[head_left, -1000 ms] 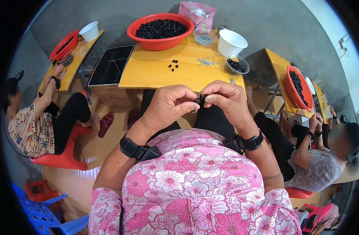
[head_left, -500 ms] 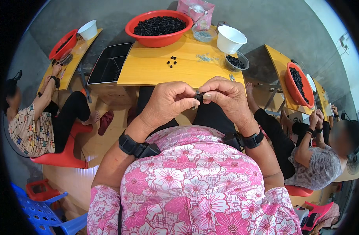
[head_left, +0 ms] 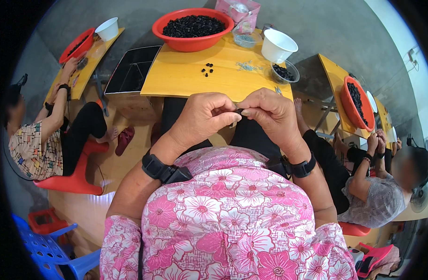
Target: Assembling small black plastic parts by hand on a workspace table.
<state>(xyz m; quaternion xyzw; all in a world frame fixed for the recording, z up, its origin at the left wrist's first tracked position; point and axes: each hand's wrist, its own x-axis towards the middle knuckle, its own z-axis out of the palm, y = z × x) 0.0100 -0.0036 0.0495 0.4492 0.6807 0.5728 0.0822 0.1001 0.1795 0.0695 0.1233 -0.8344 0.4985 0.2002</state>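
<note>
Still, both hands [head_left: 239, 114] stay pinched on the small dark piece [head_left: 238, 111].

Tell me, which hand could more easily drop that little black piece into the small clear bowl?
Probably the right hand. Both hands pinch the small black piece together, but the clear bowl sits on the yellow table on the right side, farther from the left hand.

A small dark piece [head_left: 238, 112] is pinched between the fingertips of the left hand [head_left: 203, 115] and the right hand [head_left: 269, 114], which meet over the lap, just near of the yellow worktop [head_left: 186, 79]. Only a sliver of it shows between the fingers [head_left: 232, 117]; its shape cannot be told.
</note>
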